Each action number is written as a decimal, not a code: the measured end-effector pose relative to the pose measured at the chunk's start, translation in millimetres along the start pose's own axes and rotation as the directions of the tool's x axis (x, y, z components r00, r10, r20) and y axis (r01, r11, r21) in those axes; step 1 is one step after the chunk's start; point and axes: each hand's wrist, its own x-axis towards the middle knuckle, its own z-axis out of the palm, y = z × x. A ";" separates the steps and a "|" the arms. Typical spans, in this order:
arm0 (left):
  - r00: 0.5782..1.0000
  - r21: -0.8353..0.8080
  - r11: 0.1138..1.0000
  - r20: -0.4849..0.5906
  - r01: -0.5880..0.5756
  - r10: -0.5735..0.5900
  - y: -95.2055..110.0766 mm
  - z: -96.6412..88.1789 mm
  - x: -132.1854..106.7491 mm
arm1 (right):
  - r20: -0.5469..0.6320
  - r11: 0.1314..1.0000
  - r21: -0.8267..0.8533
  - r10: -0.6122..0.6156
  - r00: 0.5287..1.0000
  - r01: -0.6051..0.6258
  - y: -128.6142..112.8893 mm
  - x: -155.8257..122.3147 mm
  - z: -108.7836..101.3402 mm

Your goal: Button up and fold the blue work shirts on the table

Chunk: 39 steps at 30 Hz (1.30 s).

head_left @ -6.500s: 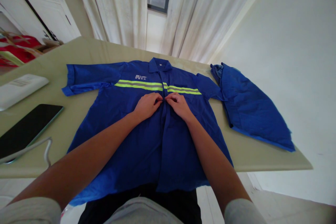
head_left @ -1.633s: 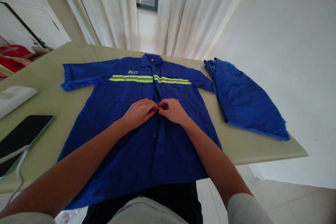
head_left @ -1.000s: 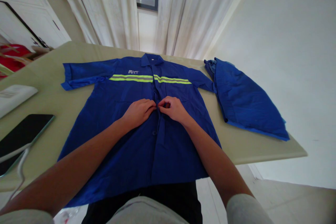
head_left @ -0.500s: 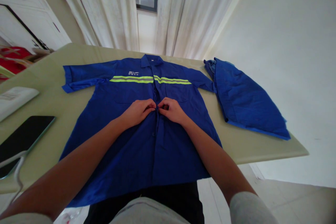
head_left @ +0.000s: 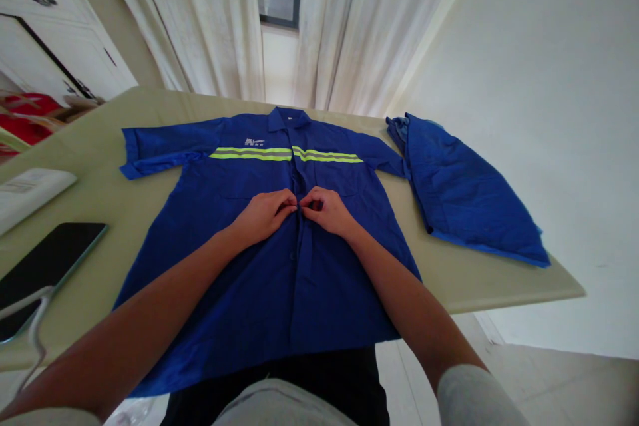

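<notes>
A blue short-sleeved work shirt (head_left: 210,299) lies spread face up, its collar at the far side and its hem hanging over the table's near edge. A yellow-green and grey reflective stripe (head_left: 249,154) crosses its chest. Halfway down the front opening, my left hand (head_left: 272,210) pinches the placket from the left. My right hand (head_left: 324,208) pinches the same spot from the right, fingertips almost touching the left ones. Whether a button is between the fingers is hidden. Below them a small button (head_left: 292,255) shows on the placket.
Folded blue clothing (head_left: 469,193) lies at the table's right, touching the shirt's sleeve. On the left are a black-screened phone (head_left: 50,266), a white cable (head_left: 37,333) and a white box-like object (head_left: 34,193). Curtains (head_left: 210,20) hang behind the table (head_left: 514,286); a wall stands right.
Both hands keep their pinch at the same place on the placket. The view has shifted very slightly; nothing else has visibly moved.
</notes>
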 end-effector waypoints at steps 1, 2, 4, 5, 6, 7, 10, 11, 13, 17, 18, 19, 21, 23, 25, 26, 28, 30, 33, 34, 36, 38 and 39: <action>1.000 -0.007 1.000 0.003 0.000 0.000 -0.7 -0.4 0.3 | 0.000 1.000 0.002 -0.005 1.000 0.005 1.3 0.1 0.2; 1.000 -0.012 1.000 0.003 -0.001 0.001 -1.4 -0.7 0.5 | 0.001 1.000 0.004 -0.009 1.000 0.009 2.7 0.3 0.4; 1.000 -0.014 1.000 0.006 -0.001 0.001 -2.3 -0.7 0.5 | 0.003 1.000 0.017 -0.014 1.000 0.014 5.7 1.2 0.6; 1.000 -0.010 1.000 0.009 -0.001 0.001 -2.6 -0.4 0.3 | 0.006 1.000 0.026 -0.015 1.000 0.015 7.1 1.8 0.5; 1.000 -0.002 1.000 0.010 0.000 0.000 -2.7 0.1 0.1 | 0.008 0.999 0.036 -0.013 1.000 0.013 8.4 2.4 0.3; 1.000 0.007 1.000 0.010 -0.001 0.001 -2.7 0.8 -0.3 | 0.012 0.999 0.045 -0.012 1.000 0.011 9.4 2.9 0.0; 1.000 0.029 1.000 -0.008 -0.012 0.012 -1.8 2.7 -1.3 | 0.030 0.998 0.060 -0.006 1.000 0.004 10.1 3.5 -1.1; 1.000 0.034 0.999 -0.015 -0.019 0.020 -1.1 3.0 -1.5 | 0.033 0.998 0.059 -0.005 0.999 0.003 9.4 3.3 -1.4; 0.999 0.046 0.998 -0.028 -0.042 0.043 0.4 2.8 -1.4 | 0.021 0.999 0.050 -0.005 1.000 0.004 6.9 2.3 -1.6; 0.996 0.054 0.996 -0.049 -0.066 0.069 3.4 0.8 -0.7 | -0.043 0.999 -0.005 -0.036 0.998 0.036 1.0 -0.4 -1.1; 0.997 0.046 0.997 -0.054 -0.061 0.064 3.7 0.4 -0.6 | -0.051 0.999 -0.017 -0.045 0.998 0.044 0.0 -0.9 -0.9; 0.997 0.037 0.998 -0.057 -0.053 0.055 3.7 0.1 -0.4 | -0.053 0.998 -0.025 -0.050 0.997 0.049 -0.8 -1.4 -0.7; 0.998 0.021 0.999 -0.057 -0.029 0.031 3.0 -0.1 0.1 | -0.048 0.998 -0.030 -0.054 0.997 0.052 -1.9 -2.1 -0.3; 0.999 0.003 1.000 -0.054 -0.003 0.003 1.8 -0.1 0.7 | -0.048 0.998 -0.028 -0.063 0.997 0.061 -2.9 -2.8 0.8; 0.999 -0.009 1.000 -0.049 0.019 -0.020 1.0 -0.2 1.2 | -0.058 0.997 -0.030 -0.066 0.996 0.064 -3.8 -3.4 2.7; 0.998 -0.009 1.000 -0.048 0.026 -0.026 0.9 -0.2 1.3 | -0.068 0.998 -0.032 -0.062 0.996 0.060 -4.1 -3.6 3.9; 0.999 0.005 1.000 -0.045 0.027 -0.027 1.5 -0.1 1.0 | -0.083 0.999 -0.030 -0.040 0.996 0.037 -4.1 -3.7 6.0; 0.999 0.027 1.000 -0.043 0.012 -0.011 2.9 0.3 0.3 | -0.087 1.000 -0.016 -0.014 0.996 0.012 -3.3 -3.2 7.1; 0.999 0.036 0.999 -0.040 -0.001 0.002 5.3 0.8 -0.4 | -0.055 1.000 0.011 0.024 0.998 -0.024 -1.8 -1.7 5.7; 0.999 0.029 1.000 -0.038 0.005 -0.003 6.0 0.7 -0.4 | -0.043 0.999 0.016 0.034 0.998 -0.033 -1.6 -1.3 4.9; 0.999 0.002 1.000 -0.032 0.029 -0.029 7.3 -0.3 0.1 | -0.032 0.999 0.014 0.047 0.998 -0.046 -2.2 -0.7 3.7; 0.998 -0.025 0.998 -0.032 0.057 -0.058 8.9 -1.7 0.7 | -0.037 0.999 -0.003 0.050 0.998 -0.050 -3.9 -0.9 3.8; 0.997 -0.036 0.997 -0.035 0.070 -0.072 9.8 -2.3 0.8 | -0.044 0.999 -0.014 0.047 0.998 -0.047 -5.0 -1.2 4.3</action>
